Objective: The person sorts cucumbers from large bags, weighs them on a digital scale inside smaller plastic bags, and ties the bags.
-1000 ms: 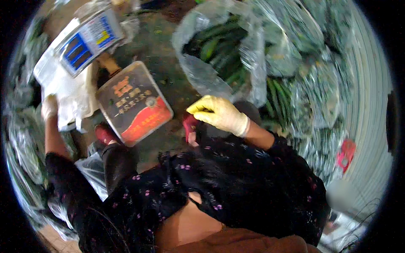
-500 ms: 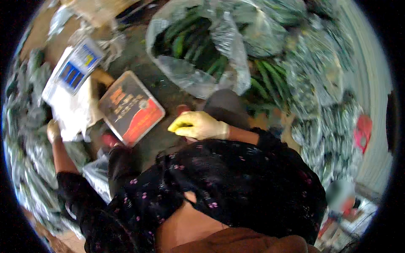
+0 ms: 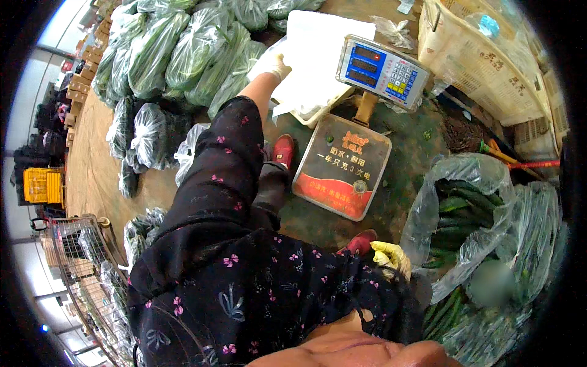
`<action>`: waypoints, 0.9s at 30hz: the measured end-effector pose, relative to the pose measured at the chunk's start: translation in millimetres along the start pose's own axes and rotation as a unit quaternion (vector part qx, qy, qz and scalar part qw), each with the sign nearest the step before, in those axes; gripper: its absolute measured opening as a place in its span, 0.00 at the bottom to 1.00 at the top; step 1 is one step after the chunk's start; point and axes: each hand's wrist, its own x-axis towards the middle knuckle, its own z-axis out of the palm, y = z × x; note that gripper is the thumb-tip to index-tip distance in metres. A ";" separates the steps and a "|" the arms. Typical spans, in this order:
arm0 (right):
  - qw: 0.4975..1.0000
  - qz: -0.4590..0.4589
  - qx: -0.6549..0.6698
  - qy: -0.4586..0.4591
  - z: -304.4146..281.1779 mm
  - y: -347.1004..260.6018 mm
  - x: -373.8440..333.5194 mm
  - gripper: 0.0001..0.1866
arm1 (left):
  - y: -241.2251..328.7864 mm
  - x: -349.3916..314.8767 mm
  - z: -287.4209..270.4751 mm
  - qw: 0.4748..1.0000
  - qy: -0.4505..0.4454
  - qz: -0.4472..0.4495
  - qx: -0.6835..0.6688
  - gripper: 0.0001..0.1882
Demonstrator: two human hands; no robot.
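Note:
My left hand (image 3: 273, 65), in a pale glove, is at the near-left edge of a stack of thin white plastic sheets (image 3: 327, 43). Its fingers close on that edge, partly hidden in the white. The sheets lie over a cream crate (image 3: 312, 115). Beside it stands a platform scale with a black and red plate (image 3: 342, 166) and a blue-and-white display (image 3: 383, 72); nothing lies on the plate. My right hand (image 3: 391, 260), in a yellowish glove, hangs near my right shoe, fingers loosely bent and apart, holding nothing visible. A clear bag (image 3: 422, 205) of cucumbers (image 3: 460, 214) stands to its right.
Bagged green vegetables (image 3: 199, 52) are piled at the far left. A large cream basket (image 3: 483, 61) stands at the far right, near a coil of brown cord (image 3: 461, 131). A wire trolley (image 3: 85, 275) and yellow crates (image 3: 44, 185) are at the left.
The view has swung left, so the scale and white sheets appear farther right. My left hand stays by the sheets. My right hand has loosened from fingers held together and hangs lower right.

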 end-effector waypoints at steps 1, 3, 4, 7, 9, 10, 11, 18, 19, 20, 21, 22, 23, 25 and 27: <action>1.000 0.019 0.024 -0.003 -0.9 -1.0 2.1 0.17 | 9.5 3.1 5.4 1.000 -0.012 0.011 0.000 0.27; 0.996 0.053 0.074 -0.002 1.8 -3.3 9.4 0.16 | 33.2 11.7 12.2 0.999 -0.033 0.038 0.001 0.27; 0.992 0.089 0.089 -0.008 2.1 -1.8 12.5 0.17 | 43.8 11.6 16.0 0.998 -0.015 0.058 0.013 0.26; 0.986 0.132 0.093 -0.039 3.5 -21.8 22.1 0.17 | 4.4 50.6 91.4 0.994 0.078 0.058 0.053 0.26; 0.959 0.101 0.244 -0.103 7.2 -40.5 30.8 0.18 | -9.4 61.8 126.6 0.970 0.224 0.083 0.049 0.18; 0.975 0.101 0.190 -0.050 5.2 -31.3 30.8 0.18 | 21.7 69.2 131.3 0.976 0.197 0.088 0.029 0.17; 0.986 0.107 0.124 -0.011 2.8 -16.7 25.1 0.18 | 35.0 59.8 126.2 0.982 0.171 0.074 0.010 0.16; 0.995 0.064 -0.042 -0.058 -5.5 25.0 33.1 0.14 | 13.5 29.1 96.8 0.996 -0.057 0.061 -0.017 0.16; 0.995 0.071 -0.058 -0.042 2.1 18.9 31.5 0.13 | 12.3 26.4 88.2 0.995 -0.055 0.085 -0.009 0.17; 0.996 0.086 -0.031 -0.021 11.0 7.1 31.6 0.12 | 14.5 24.7 74.0 0.992 -0.052 0.113 -0.001 0.17; 0.995 0.102 -0.004 0.000 17.8 1.1 30.6 0.11 | 14.3 24.7 57.7 0.993 -0.027 0.118 -0.002 0.16; 0.996 0.085 -0.005 0.010 20.5 3.7 27.6 0.12 | 24.6 25.0 33.1 0.991 -0.004 0.131 -0.004 0.14; 0.997 0.060 -0.033 0.026 21.5 11.0 25.7 0.12 | 37.2 25.3 13.0 0.989 0.017 0.146 -0.009 0.13; 0.997 0.064 0.005 0.034 20.6 14.8 19.3 0.12 | 55.9 28.0 -4.1 0.976 0.075 0.202 -0.007 0.08; 0.976 -0.027 -0.212 0.032 27.2 -13.1 19.4 0.12 | 62.9 12.6 -29.4 0.960 0.132 0.246 0.022 0.08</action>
